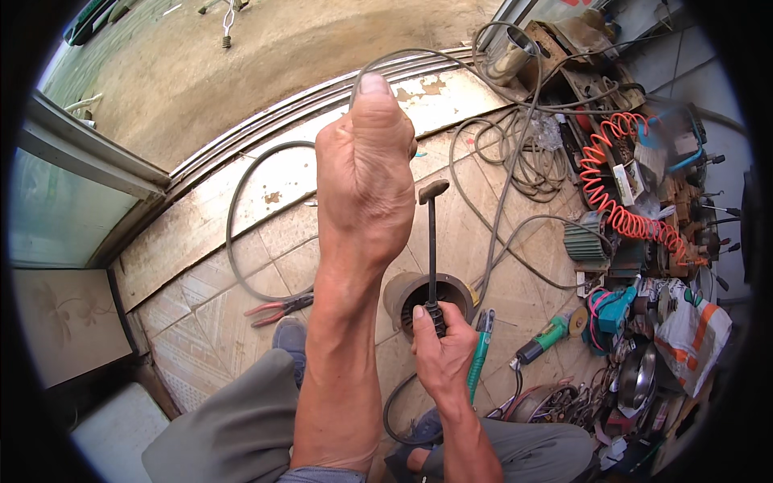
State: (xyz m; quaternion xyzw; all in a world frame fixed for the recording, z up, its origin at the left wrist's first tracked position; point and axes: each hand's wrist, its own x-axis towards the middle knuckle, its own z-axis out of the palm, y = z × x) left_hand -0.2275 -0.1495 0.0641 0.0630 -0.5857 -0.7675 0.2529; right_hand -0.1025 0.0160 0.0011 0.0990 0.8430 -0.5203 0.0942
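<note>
tiled floor (241,209) takes up most of the view, with a metal door track (322,97) curving across the top and concrete beyond it. right side is a big pile of junk (644,266): tangled grey cables, an orange coiled hose (616,185), a ribbed motor (586,241), a green grinder (543,340) and a teal tool (612,310) lower down.

the person's squatting, grey trousers (241,419) at the bottom, a shoe (290,338) poking out between the knees.

left hand (366,173) is raised up high toward the camera, back of the hand facing us, fingers curled shut around a grey cable (419,58) that arcs off from the fist toward the pile. can't see the palm side, so how tight the grip is i can't tell.

on the floor just in front sits a round motor housing (427,298), open end facing up, dark inside.

right hand (439,346) is lower, closed in a fist around the black grip of a hammer (432,241). the hammer stands pretty much vertical, long axis running straight up and down in the picture, handle end down in the fist right over the housing's near rim, head at the top pointing up and away, tilted a bit to the right. the shaft crosses in front of the housing opening.

just right of that hand a green-handled tool (481,354) lies on the tiles. left of the left forearm, red-handled pliers (278,308) lie on the floor, near a black cable loop (233,233).
</note>
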